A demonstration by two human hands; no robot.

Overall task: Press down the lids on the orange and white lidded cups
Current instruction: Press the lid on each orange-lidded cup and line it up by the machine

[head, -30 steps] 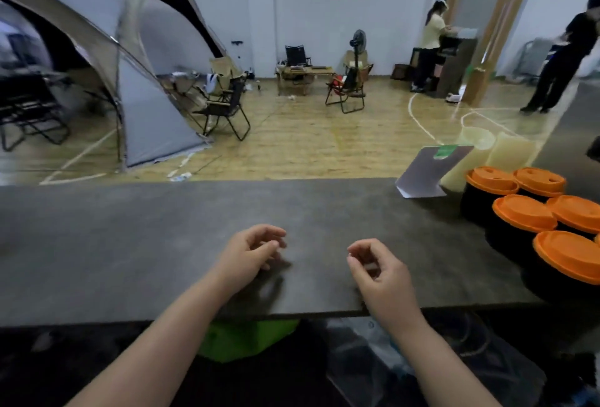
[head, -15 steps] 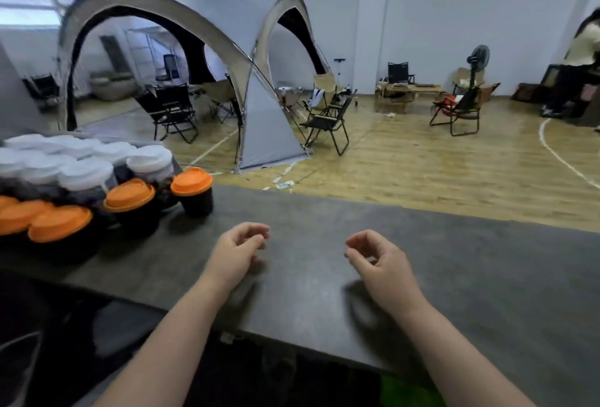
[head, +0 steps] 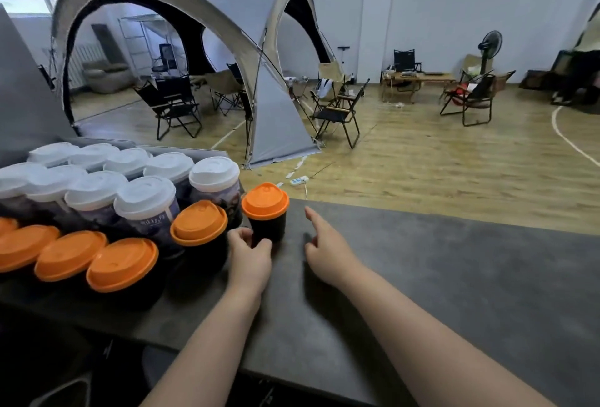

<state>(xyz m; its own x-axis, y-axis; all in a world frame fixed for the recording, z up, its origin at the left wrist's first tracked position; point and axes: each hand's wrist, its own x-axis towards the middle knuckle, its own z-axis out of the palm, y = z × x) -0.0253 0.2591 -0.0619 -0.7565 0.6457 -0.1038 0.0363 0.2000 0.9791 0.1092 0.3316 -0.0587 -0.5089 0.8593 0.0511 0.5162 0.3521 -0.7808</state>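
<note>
A small black cup with an orange lid (head: 265, 204) stands on the grey counter (head: 454, 276), apart from the others. My left hand (head: 250, 255) is at its base, fingers and thumb curled round the lower left side. My right hand (head: 328, 244) hovers just right of the cup with the index finger stretched out, touching nothing. To the left stand several more orange-lidded black cups (head: 198, 223) and, behind them, several taller white-lidded cups (head: 214, 174).
The cups crowd the counter's left end against a grey panel (head: 26, 98). Beyond the counter lie a wooden floor, a grey dome tent (head: 276, 120), folding chairs (head: 337, 111) and a fan. A person stands at the far right edge.
The view has swung left and the cups now sit closer. My left hand has reached forward to the small orange-lidded cup's base. My right hand has moved forward and extended its index finger.
</note>
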